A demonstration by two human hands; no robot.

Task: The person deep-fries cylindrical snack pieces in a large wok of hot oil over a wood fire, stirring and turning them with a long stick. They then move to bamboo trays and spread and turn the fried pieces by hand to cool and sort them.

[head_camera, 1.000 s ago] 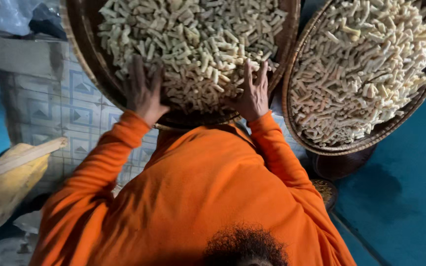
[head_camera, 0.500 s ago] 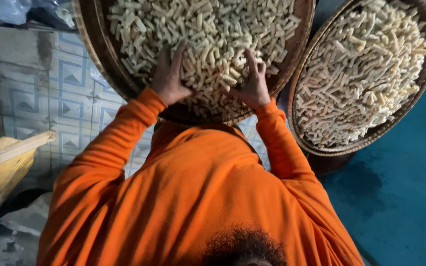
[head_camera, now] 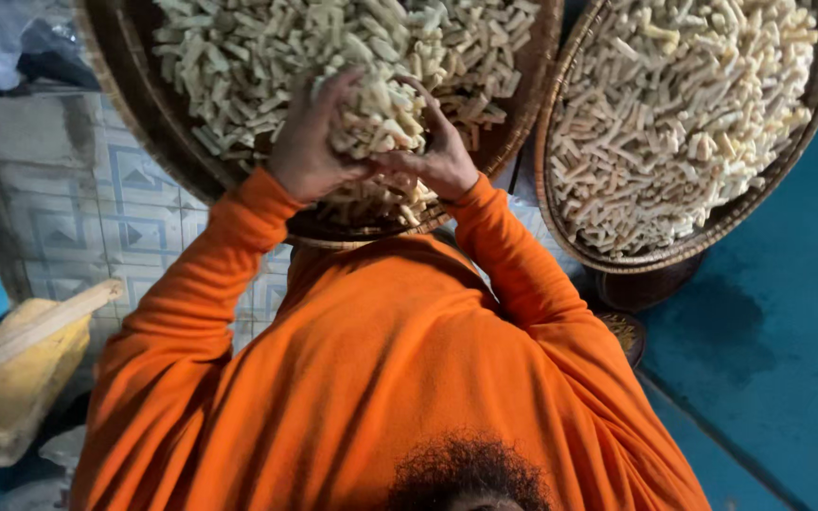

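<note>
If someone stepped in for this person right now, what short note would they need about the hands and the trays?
Left hand: cupped around a heap of pale dough sticks, lifted above the near woven tray.
Right hand: cupped against the same heap from the other side.
Near tray: the rest of its sticks lie spread out, mostly towards the far side.
Second tray, to the right: sticks spread fairly evenly, no hand on it.
Done: one handful gathered.
Left: the handful is not yet set down.
</note>
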